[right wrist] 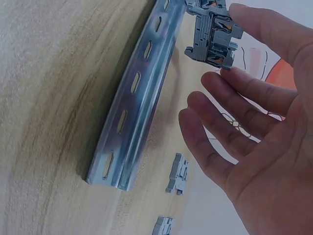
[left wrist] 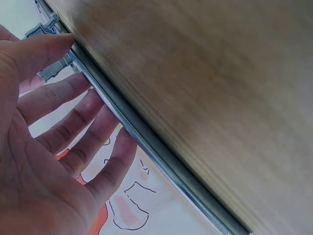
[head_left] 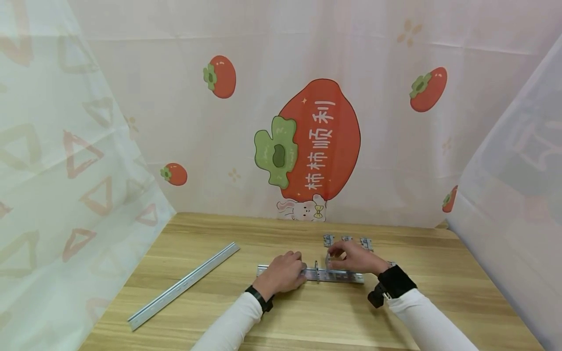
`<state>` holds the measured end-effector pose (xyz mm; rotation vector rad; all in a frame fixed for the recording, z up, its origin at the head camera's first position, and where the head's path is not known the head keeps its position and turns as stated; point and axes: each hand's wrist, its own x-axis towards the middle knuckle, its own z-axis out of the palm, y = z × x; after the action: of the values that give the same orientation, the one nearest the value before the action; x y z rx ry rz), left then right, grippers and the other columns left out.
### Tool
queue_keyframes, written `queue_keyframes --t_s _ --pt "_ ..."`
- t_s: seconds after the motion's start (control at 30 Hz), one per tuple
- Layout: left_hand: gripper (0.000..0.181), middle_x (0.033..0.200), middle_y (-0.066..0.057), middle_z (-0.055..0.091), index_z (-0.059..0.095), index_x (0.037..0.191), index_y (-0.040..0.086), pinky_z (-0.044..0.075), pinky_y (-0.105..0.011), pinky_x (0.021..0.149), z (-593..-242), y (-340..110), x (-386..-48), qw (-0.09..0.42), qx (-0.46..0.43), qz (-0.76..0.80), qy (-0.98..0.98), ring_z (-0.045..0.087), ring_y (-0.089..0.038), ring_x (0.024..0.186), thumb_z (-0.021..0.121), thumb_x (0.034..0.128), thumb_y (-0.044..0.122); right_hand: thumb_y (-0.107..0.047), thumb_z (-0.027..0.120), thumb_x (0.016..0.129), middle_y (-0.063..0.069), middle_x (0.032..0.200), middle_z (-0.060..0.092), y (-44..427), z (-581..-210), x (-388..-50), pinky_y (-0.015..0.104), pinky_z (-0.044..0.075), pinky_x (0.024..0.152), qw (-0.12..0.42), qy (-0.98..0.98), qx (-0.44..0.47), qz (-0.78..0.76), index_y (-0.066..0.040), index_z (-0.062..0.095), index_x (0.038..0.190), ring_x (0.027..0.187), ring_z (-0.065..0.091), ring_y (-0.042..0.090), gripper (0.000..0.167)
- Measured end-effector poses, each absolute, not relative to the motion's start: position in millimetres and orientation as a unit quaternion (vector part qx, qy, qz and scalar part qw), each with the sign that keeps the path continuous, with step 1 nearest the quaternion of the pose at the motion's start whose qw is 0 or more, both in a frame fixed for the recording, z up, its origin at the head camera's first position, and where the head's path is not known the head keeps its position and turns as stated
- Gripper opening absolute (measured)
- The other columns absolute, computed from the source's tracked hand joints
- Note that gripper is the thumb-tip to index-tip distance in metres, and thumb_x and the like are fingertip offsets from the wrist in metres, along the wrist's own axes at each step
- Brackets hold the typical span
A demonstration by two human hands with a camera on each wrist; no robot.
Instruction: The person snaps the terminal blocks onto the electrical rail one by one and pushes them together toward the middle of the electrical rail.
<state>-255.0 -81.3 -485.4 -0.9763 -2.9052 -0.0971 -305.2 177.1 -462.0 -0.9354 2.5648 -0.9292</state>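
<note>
A slotted metal rail [head_left: 347, 277] lies crosswise on the table, with a grey terminal block [head_left: 316, 271] standing on it near its middle. My left hand [head_left: 283, 273] grips the rail left of that block; in the left wrist view the thumb and fingers of the hand [left wrist: 58, 122] lie along both edges of the rail [left wrist: 146, 142]. My right hand [head_left: 357, 257] pinches another grey block [head_left: 328, 261] just above the rail, right of the first. The right wrist view shows this block [right wrist: 214, 36] between thumb and index finger of the hand [right wrist: 259, 107], beside the slotted rail [right wrist: 129, 103].
A second, longer metal rail [head_left: 184, 286] lies diagonally at the left of the wooden table [head_left: 307, 317]. Several grey blocks [head_left: 328, 239] lie in a row behind my right hand. A curtain with printed fruit [head_left: 333, 141] hangs behind the table.
</note>
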Motion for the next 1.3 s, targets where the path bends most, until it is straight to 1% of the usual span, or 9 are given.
queue_keyframes --t_s 0.17,0.4,0.77,1.1,1.3 --pt "0.024 0.099 0.003 0.059 0.078 0.109 0.019 0.05 -0.029 0.068 -485.6 -81.0 -254.9 0.035 -0.318 -0.031 -0.947 0.054 -0.014 0.087 0.071 0.0955 0.037 -0.019 0.074 0.094 0.007 0.11 0.067 176.5 -463.5 -304.8 0.041 0.054 0.085 0.131 0.882 -0.327 -0.312 0.004 0.066 0.123 0.102 0.062 0.026 0.037" --pt "0.024 0.098 0.003 0.058 0.078 0.11 0.019 0.049 -0.03 0.068 -481.7 -81.1 -254.8 0.038 -0.318 -0.03 -0.947 0.053 -0.013 0.085 0.071 0.0956 0.037 -0.018 0.074 0.094 0.008 0.109 0.066 174.3 -462.1 -305.7 0.049 0.052 0.088 0.135 0.878 -0.326 -0.323 0.003 0.066 0.121 0.102 0.062 0.028 0.035" --pt "0.022 0.098 0.003 0.058 0.078 0.108 0.019 0.05 -0.029 0.069 -484.1 -80.8 -251.6 0.033 -0.316 -0.039 -0.947 0.053 -0.013 0.086 0.071 0.0953 0.035 -0.02 0.076 0.093 0.007 0.108 0.066 174.6 -463.7 -300.7 0.048 0.052 0.087 0.145 0.875 -0.334 -0.319 0.002 0.066 0.12 0.103 0.062 0.029 0.036" --pt "0.022 0.095 0.003 0.057 0.078 0.106 0.018 0.049 -0.029 0.067 -483.1 -80.4 -252.9 0.034 -0.315 -0.035 -0.948 0.052 -0.013 0.083 0.071 0.0949 0.035 -0.025 0.079 0.09 0.001 0.108 0.068 173.5 -462.2 -300.6 0.042 0.053 0.085 0.163 0.88 -0.324 -0.307 -0.002 0.07 0.119 0.102 0.062 0.024 0.038" --pt "0.021 0.095 0.003 0.057 0.078 0.105 0.018 0.048 -0.029 0.066 -483.5 -80.5 -253.8 0.038 -0.317 -0.032 -0.947 0.052 -0.013 0.083 0.071 0.0953 0.035 -0.025 0.081 0.088 0.0 0.108 0.068 172.1 -461.7 -298.5 0.043 0.052 0.084 0.163 0.881 -0.317 -0.31 -0.004 0.071 0.118 0.1 0.062 0.023 0.038"
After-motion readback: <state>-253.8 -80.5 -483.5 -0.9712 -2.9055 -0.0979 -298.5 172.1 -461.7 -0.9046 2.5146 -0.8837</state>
